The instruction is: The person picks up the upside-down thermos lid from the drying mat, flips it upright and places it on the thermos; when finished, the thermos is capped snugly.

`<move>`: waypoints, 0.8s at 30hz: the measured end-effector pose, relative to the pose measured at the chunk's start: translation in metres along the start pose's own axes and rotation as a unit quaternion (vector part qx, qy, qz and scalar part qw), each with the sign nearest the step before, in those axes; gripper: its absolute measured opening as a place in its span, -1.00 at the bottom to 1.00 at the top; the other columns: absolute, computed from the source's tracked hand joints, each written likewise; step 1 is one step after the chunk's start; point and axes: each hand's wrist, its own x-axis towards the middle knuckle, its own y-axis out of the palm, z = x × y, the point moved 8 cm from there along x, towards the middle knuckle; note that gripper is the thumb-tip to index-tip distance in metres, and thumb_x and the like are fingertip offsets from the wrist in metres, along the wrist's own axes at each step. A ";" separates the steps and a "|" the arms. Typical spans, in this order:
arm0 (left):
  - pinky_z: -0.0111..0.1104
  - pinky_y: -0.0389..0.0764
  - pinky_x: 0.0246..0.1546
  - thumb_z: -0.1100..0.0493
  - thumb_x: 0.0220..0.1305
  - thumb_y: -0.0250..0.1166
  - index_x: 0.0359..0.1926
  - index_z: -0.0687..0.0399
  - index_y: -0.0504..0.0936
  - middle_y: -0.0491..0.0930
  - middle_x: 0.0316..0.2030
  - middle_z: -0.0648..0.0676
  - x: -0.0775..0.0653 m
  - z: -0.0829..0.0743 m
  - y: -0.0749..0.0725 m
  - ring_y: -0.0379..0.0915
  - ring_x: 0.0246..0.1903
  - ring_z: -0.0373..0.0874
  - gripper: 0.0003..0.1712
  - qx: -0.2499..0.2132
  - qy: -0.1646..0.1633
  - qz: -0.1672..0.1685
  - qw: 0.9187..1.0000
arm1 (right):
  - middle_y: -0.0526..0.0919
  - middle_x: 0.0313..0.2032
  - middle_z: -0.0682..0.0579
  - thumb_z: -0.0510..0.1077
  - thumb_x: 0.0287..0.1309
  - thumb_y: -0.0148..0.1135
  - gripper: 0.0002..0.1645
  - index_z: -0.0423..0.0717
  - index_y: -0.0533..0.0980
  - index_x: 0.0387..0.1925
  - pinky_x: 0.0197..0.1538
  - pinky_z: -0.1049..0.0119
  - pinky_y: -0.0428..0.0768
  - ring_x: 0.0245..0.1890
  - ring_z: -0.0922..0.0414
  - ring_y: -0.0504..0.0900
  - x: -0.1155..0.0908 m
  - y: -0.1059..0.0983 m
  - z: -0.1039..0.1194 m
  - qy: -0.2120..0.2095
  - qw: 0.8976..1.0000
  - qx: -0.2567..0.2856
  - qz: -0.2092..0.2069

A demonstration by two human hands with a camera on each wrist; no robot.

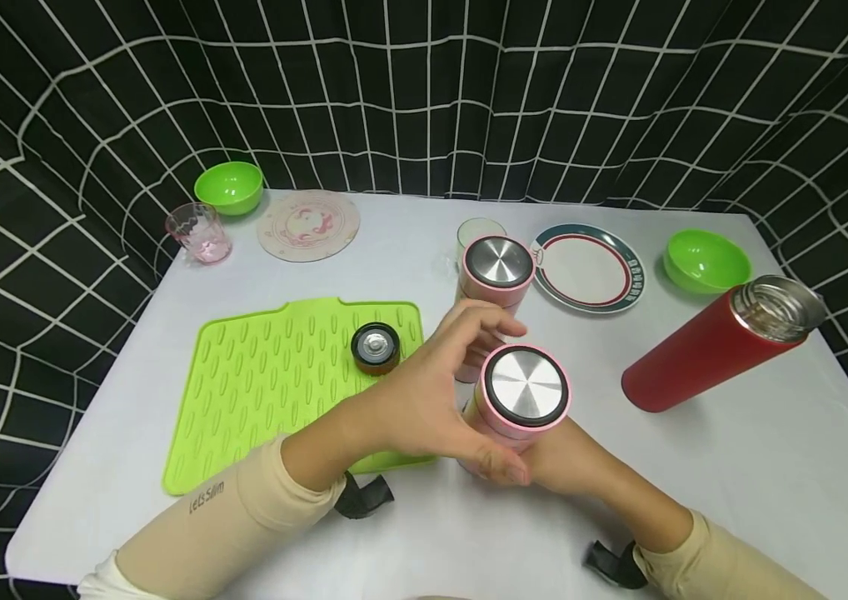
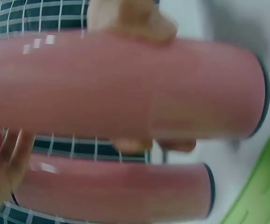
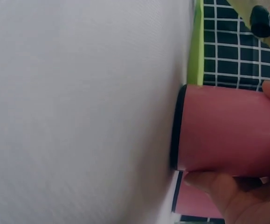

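Note:
A pink thermos with a silver, black-ringed top stands upright in front of me. My right hand grips its lower body, fingers and thumb on opposite sides in the left wrist view. My left hand spreads around the upper part, thumb in front below the top and loosely bent fingers on the far side. A gap shows between those fingers and the top. A second pink thermos stands just behind, also silver-topped, partly hidden by my left fingers. The near thermos's black base sits right at the tabletop in the right wrist view.
A green ridged mat lies left, bearing a black round lid. To the right stands an uncovered red bottle. Behind are a rimmed plate, two green bowls, a pink round mat and drinking glasses.

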 end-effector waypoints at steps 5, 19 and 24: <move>-0.32 0.56 0.00 0.23 -0.21 0.65 0.11 0.13 0.45 0.54 -0.04 -0.06 -0.001 -0.007 -0.004 0.53 -0.07 -0.23 -0.19 0.009 0.021 -0.026 0.999 | 0.59 -0.29 0.18 -0.30 -0.20 0.51 -0.53 0.18 0.53 -0.26 -0.21 0.27 0.56 -0.28 0.14 0.54 0.001 0.002 0.001 -0.024 1.000 0.016 0.005; -0.32 0.56 0.01 0.21 -0.20 0.65 0.10 0.12 0.50 0.59 -0.07 -0.06 -0.002 -0.006 -0.007 0.56 -0.07 -0.23 -0.22 0.006 0.017 -0.037 0.999 | 0.60 -0.27 0.17 -0.31 -0.23 0.53 -0.47 0.19 0.54 -0.21 -0.19 0.26 0.56 -0.26 0.12 0.55 0.004 0.002 0.001 -0.044 0.998 0.036 0.016; -0.31 0.51 0.09 0.24 -0.11 0.59 0.25 0.16 0.46 0.55 0.07 -0.05 -0.002 -0.008 -0.007 0.46 0.08 -0.22 -0.16 0.007 0.035 0.003 0.999 | 0.59 -0.19 0.14 -0.23 -0.22 0.57 -0.46 0.08 0.53 -0.13 -0.08 0.22 0.53 -0.18 0.12 0.54 0.000 -0.003 -0.005 0.007 1.000 0.003 0.001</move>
